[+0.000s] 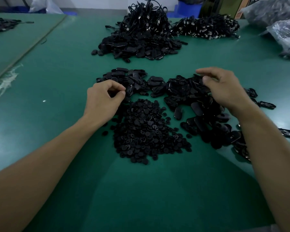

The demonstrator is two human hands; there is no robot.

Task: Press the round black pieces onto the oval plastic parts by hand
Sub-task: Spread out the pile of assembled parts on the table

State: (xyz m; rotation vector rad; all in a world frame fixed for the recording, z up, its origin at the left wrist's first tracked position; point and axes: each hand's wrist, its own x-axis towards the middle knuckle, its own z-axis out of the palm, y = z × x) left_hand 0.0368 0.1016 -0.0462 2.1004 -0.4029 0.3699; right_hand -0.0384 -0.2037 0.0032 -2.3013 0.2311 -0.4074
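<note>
Both bare forearms reach out from the near edge of the green table point(57, 77). The left hand point(104, 96) sits knuckles-up at the edge of the farther-left pile of oval parts point(124, 77), fingers curled in and thumb tip pressed toward the index finger. I cannot tell whether anything is pinched between them. The right hand point(224, 87) hovers palm-down over the right-hand pile of oval plastic parts point(196, 104). Its fingers are loosely bent and spread, the thumb is apart from them, and it grips nothing.

The heap of round black pieces point(147, 134) lies between the two forearms, just in front of the left hand. The oval parts lie jumbled with their long axes pointing every way, though several flat ones near the right wrist run roughly toward and away from the person.

Farther back stand a cabled mound point(141, 36) and a second cable pile point(206, 29), with plastic bags point(283, 30) at the right.
</note>
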